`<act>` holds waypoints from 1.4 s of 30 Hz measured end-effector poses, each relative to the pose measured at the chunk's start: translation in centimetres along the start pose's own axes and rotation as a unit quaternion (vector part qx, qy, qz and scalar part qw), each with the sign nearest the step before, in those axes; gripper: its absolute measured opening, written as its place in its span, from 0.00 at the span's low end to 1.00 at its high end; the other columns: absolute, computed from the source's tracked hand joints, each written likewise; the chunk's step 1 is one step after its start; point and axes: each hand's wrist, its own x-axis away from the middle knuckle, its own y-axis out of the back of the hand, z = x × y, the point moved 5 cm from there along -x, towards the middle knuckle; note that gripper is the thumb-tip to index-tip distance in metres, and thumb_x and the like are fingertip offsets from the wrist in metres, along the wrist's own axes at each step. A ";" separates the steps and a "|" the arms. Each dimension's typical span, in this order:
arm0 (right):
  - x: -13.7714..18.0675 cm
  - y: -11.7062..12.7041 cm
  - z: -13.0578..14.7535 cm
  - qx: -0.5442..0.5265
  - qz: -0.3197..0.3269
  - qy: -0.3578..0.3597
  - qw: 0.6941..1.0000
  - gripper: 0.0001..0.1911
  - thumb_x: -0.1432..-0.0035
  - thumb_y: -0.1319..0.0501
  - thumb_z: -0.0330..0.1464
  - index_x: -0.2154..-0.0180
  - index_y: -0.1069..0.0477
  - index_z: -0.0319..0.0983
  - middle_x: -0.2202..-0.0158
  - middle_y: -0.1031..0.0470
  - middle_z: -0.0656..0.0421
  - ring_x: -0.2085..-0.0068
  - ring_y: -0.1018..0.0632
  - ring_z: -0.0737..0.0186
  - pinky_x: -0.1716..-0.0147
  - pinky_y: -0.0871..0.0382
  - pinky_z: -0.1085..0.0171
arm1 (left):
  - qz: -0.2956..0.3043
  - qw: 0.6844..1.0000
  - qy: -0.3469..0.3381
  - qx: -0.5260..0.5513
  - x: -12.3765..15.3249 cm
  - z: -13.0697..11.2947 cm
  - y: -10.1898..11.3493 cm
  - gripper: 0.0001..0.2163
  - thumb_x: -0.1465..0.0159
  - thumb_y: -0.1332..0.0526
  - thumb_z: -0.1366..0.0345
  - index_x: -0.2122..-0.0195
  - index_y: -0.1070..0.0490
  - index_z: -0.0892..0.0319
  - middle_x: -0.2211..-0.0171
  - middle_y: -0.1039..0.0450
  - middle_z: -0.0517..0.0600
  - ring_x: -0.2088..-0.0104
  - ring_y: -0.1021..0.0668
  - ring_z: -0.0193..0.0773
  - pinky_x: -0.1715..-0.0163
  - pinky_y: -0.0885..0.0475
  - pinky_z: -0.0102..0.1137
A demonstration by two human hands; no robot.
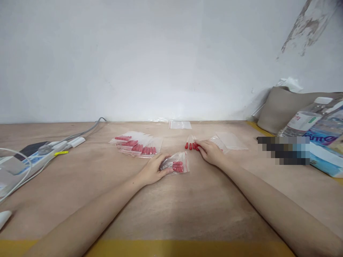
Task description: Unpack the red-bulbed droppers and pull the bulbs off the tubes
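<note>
Clear bag (173,160), red pieces (178,166) inside, red row (190,146) beyond

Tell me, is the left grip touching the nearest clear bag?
Touching. The head view shows the left grip curled around the left end of the nearest clear bag, thumb against it.

Front zip bag (173,160) is thin, clear plastic, glossy and kinda crinkly, and the red pieces (178,166) inside look smooth, can't tell what of. Under that bag the bench (187,203) looks like smooth wood with a soft sheen, and way left of the bag there's a power strip (37,164) in smooth white plastic. Right of the bag there's a shiny clear plastic bottle (301,121), and behind the bag the wall (150,60) is pretty matt, bar one rough, flaky patch (305,31) up to the right.
</note>
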 end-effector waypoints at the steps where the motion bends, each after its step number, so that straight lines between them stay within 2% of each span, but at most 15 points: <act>1: 0.1 0.5 0.0 -0.001 -0.028 -0.011 1.000 0.16 0.43 0.51 0.27 0.55 0.32 0.36 0.61 0.26 0.52 0.59 0.27 0.58 0.58 0.34 0.58 | -0.001 1.000 0.004 -0.004 0.0 0.0 0.0 0.21 0.41 0.44 0.53 0.49 0.39 0.56 0.54 0.33 0.52 0.55 0.30 0.41 0.56 0.34 0.35; 4: 0.4 1.6 0.8 -0.023 -0.096 -0.040 0.994 0.11 0.45 0.48 0.29 0.61 0.30 0.37 0.66 0.26 0.53 0.63 0.27 0.59 0.61 0.34 0.59 | -0.001 1.000 0.011 -0.011 0.1 0.1 0.0 0.21 0.42 0.44 0.53 0.49 0.39 0.56 0.53 0.33 0.52 0.54 0.30 0.43 0.54 0.35 0.36; 6: 0.6 1.7 2.0 -0.057 -0.089 -0.045 0.993 0.07 0.46 0.45 0.31 0.67 0.29 0.39 0.71 0.27 0.57 0.68 0.28 0.61 0.64 0.35 0.61 | 0.006 1.000 0.017 -0.010 0.0 0.1 0.0 0.21 0.41 0.44 0.53 0.49 0.40 0.56 0.53 0.33 0.52 0.54 0.30 0.43 0.55 0.34 0.36; 9: 0.5 1.1 4.6 -0.112 0.003 -0.024 0.993 0.06 0.48 0.42 0.33 0.73 0.28 0.40 0.75 0.28 0.60 0.70 0.29 0.63 0.64 0.36 0.61 | 0.023 0.999 0.029 -0.009 0.0 0.1 -0.1 0.22 0.41 0.45 0.54 0.48 0.40 0.56 0.53 0.32 0.52 0.55 0.29 0.42 0.56 0.33 0.36; 14: -0.3 0.8 8.2 -0.184 0.147 -0.032 0.971 0.08 0.49 0.40 0.35 0.65 0.26 0.42 0.62 0.26 0.59 0.60 0.29 0.63 0.60 0.37 0.64 | 0.034 0.999 0.018 -0.023 -0.1 -0.2 -0.3 0.21 0.39 0.46 0.56 0.46 0.43 0.57 0.50 0.34 0.53 0.52 0.30 0.43 0.53 0.35 0.37; 17: -0.7 0.8 9.2 -0.187 0.207 -0.044 0.959 0.11 0.50 0.38 0.35 0.63 0.27 0.43 0.58 0.27 0.61 0.60 0.28 0.64 0.63 0.37 0.67 | 0.027 0.999 0.010 -0.038 -0.2 -0.3 -0.5 0.20 0.38 0.48 0.58 0.45 0.44 0.58 0.49 0.35 0.54 0.50 0.31 0.42 0.51 0.36 0.37; 23: -1.1 0.3 9.2 -0.122 0.233 -0.079 0.962 0.10 0.53 0.37 0.35 0.66 0.29 0.41 0.68 0.27 0.61 0.66 0.28 0.64 0.69 0.39 0.68 | 0.020 0.999 0.011 -0.035 -0.5 -0.2 -0.8 0.20 0.38 0.48 0.58 0.46 0.43 0.58 0.51 0.34 0.54 0.52 0.30 0.42 0.52 0.34 0.36; 27: -1.0 0.7 8.7 -0.096 0.240 -0.140 0.956 0.14 0.55 0.37 0.36 0.64 0.31 0.40 0.72 0.28 0.62 0.73 0.30 0.67 0.75 0.42 0.69 | 0.037 0.999 0.014 -0.033 -0.4 -0.3 -0.7 0.23 0.39 0.47 0.56 0.44 0.45 0.59 0.48 0.36 0.54 0.49 0.31 0.42 0.50 0.35 0.37; 31: -0.7 0.5 7.7 -0.153 0.257 -0.158 0.941 0.14 0.54 0.39 0.34 0.62 0.34 0.39 0.76 0.31 0.64 0.76 0.31 0.69 0.77 0.43 0.71 | 0.072 0.996 -0.008 -0.048 -0.3 -0.5 -1.0 0.26 0.38 0.49 0.54 0.42 0.49 0.59 0.44 0.41 0.56 0.45 0.36 0.44 0.46 0.39 0.39; 36: -0.5 0.3 7.7 -0.183 0.278 -0.111 0.937 0.18 0.58 0.36 0.40 0.65 0.33 0.39 0.75 0.32 0.65 0.75 0.32 0.70 0.78 0.45 0.71 | 0.131 0.985 -0.005 -0.111 -0.1 -0.2 -1.5 0.30 0.38 0.53 0.48 0.39 0.54 0.59 0.38 0.53 0.55 0.38 0.49 0.45 0.41 0.49 0.42; 38: -0.6 0.5 8.1 -0.173 0.270 -0.106 0.941 0.16 0.59 0.35 0.39 0.67 0.33 0.39 0.75 0.31 0.65 0.75 0.32 0.70 0.78 0.45 0.71 | 0.145 0.981 0.001 -0.127 -0.1 -0.1 -1.6 0.30 0.38 0.54 0.47 0.38 0.55 0.57 0.37 0.57 0.54 0.38 0.52 0.45 0.41 0.51 0.43; 40: -0.6 0.5 8.2 -0.169 0.267 -0.123 0.941 0.13 0.60 0.35 0.36 0.70 0.34 0.39 0.77 0.32 0.65 0.76 0.32 0.71 0.78 0.44 0.71 | 0.153 0.979 0.006 -0.132 -0.1 -0.1 -1.6 0.31 0.38 0.55 0.46 0.38 0.56 0.56 0.37 0.59 0.53 0.38 0.53 0.45 0.41 0.52 0.42; 42: -0.5 0.1 7.5 -0.204 0.269 -0.162 0.927 0.11 0.60 0.36 0.34 0.71 0.34 0.38 0.78 0.33 0.66 0.76 0.33 0.71 0.79 0.43 0.71 | 0.156 0.979 0.012 -0.133 -0.1 -0.2 -1.5 0.31 0.38 0.56 0.46 0.38 0.57 0.56 0.37 0.58 0.53 0.38 0.53 0.44 0.40 0.52 0.42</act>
